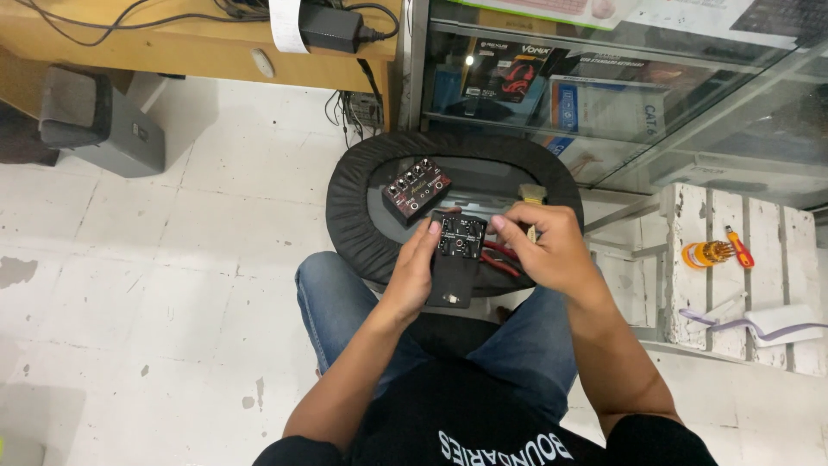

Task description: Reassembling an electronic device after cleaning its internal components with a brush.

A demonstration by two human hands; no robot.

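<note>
My left hand [416, 272] grips a black rectangular device [457, 263] with small knobs at its far end, holding it over my lap and the near edge of a round black stool [354, 194]. My right hand [545, 246] is at the device's right side, fingertips touching its knobbed end, with a paintbrush [532, 197] sticking out beyond the fingers. On the stool's mesh seat lies a dark red effects pedal [416, 190] with several knobs. Red-handled pliers [498, 257] lie on the seat under my right hand.
A glass display cabinet [621, 95] stands behind the stool. A white wooden crate [742, 276] at right carries an orange screwdriver set [709, 253] and a white tool. A wooden desk [172, 47] with a power adapter and cables is top left, a grey box [99, 121] beneath it.
</note>
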